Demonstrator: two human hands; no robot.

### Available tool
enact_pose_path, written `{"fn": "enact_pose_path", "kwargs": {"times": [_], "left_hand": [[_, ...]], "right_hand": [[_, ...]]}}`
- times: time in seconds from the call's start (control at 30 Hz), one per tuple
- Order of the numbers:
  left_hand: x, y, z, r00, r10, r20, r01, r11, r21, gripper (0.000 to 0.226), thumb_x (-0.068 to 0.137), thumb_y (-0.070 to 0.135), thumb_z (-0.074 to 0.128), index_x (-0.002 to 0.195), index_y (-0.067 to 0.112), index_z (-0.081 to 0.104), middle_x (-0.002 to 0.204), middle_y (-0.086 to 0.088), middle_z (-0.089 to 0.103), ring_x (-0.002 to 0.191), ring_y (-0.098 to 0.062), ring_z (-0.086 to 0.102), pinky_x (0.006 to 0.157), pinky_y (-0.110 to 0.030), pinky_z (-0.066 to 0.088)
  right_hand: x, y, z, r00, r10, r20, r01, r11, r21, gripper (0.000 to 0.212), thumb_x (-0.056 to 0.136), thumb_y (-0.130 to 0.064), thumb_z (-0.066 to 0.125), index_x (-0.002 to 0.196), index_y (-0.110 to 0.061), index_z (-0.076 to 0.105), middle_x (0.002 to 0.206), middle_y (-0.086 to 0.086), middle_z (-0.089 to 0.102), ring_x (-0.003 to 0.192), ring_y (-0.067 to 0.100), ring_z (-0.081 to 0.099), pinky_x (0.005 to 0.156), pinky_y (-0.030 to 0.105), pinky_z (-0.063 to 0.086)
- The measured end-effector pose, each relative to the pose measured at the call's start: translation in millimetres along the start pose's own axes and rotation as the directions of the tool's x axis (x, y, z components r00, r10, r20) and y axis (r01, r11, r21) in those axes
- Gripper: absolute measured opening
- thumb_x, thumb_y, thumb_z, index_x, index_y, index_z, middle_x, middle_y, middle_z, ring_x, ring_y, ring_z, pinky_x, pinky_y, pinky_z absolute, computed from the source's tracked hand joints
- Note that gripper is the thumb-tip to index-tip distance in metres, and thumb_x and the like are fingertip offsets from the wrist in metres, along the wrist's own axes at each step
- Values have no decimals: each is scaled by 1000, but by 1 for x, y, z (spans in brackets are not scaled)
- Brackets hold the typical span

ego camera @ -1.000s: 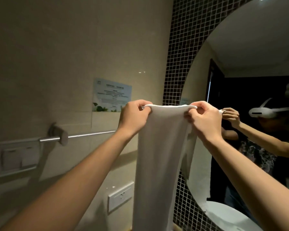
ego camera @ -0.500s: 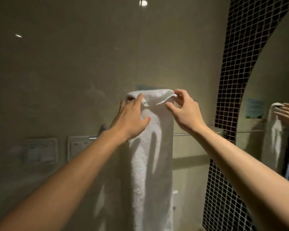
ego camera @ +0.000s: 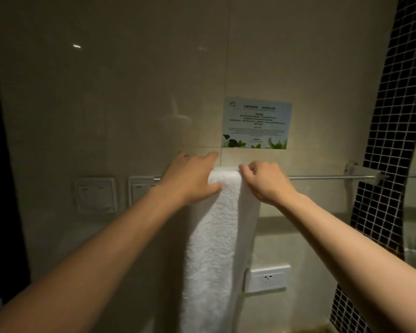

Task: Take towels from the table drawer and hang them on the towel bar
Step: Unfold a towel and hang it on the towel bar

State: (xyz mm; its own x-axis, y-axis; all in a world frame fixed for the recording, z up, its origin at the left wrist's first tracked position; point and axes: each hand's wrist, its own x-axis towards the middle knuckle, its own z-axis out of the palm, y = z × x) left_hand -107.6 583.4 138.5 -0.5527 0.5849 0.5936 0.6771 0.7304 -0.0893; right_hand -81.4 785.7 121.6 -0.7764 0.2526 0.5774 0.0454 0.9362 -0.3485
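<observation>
A long white towel [ego camera: 214, 241] hangs down the beige wall, its top fold lying over the chrome towel bar [ego camera: 332, 177]. My left hand [ego camera: 190, 179] grips the towel's top left edge at the bar, thumb in front and fingers reaching over it. My right hand [ego camera: 264, 181] pinches the top right edge of the towel at the same height. The bar's left part is hidden behind my hands and the towel; its right bracket [ego camera: 353, 169] shows near the mosaic tiles.
A printed notice [ego camera: 256, 122] is stuck on the wall just above the bar. Two switch plates [ego camera: 96, 194] sit left of my hands, and a wall socket [ego camera: 267, 277] lies below right. Dark mosaic tiles [ego camera: 384, 183] border a mirror at the right.
The towel has come down from above the bar onto it, and both hands have lowered with it. The view has shifted left, so the notice shows again.
</observation>
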Motion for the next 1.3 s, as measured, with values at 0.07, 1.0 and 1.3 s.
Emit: {"fn": "enact_pose_path", "kwargs": {"times": [0.07, 1.0, 1.3], "left_hand": [[2, 4, 5, 993, 82, -84, -81, 997, 18, 44, 85, 49, 62, 125, 29, 57, 107, 5, 70, 96, -19, 63, 92, -40, 48], [62, 11, -10, 983, -1, -184, -21, 993, -119, 23, 90, 27, 64, 110, 20, 73, 109, -4, 70, 92, -24, 65, 82, -40, 57], [-60, 32, 63, 944, 11, -330, -165, 882, -442, 10, 85, 23, 66, 90, 20, 74, 96, 8, 68, 95, -15, 59, 85, -34, 50]], "right_hand": [[0, 3, 3, 1000, 24, -2, -24, 1000, -12, 57, 96, -58, 36, 108, -12, 68, 101, 18, 73, 91, 38, 65, 79, 44, 53], [-10, 3, -14, 901, 239, -361, -188, 967, 171, 12, 85, -30, 64, 92, -21, 66, 94, 1, 70, 94, 26, 63, 93, 38, 38], [-34, 12, -1, 822, 358, -443, -139, 881, 453, 26, 88, -34, 68, 104, -18, 56, 96, -3, 58, 86, 17, 55, 77, 36, 47]]}}
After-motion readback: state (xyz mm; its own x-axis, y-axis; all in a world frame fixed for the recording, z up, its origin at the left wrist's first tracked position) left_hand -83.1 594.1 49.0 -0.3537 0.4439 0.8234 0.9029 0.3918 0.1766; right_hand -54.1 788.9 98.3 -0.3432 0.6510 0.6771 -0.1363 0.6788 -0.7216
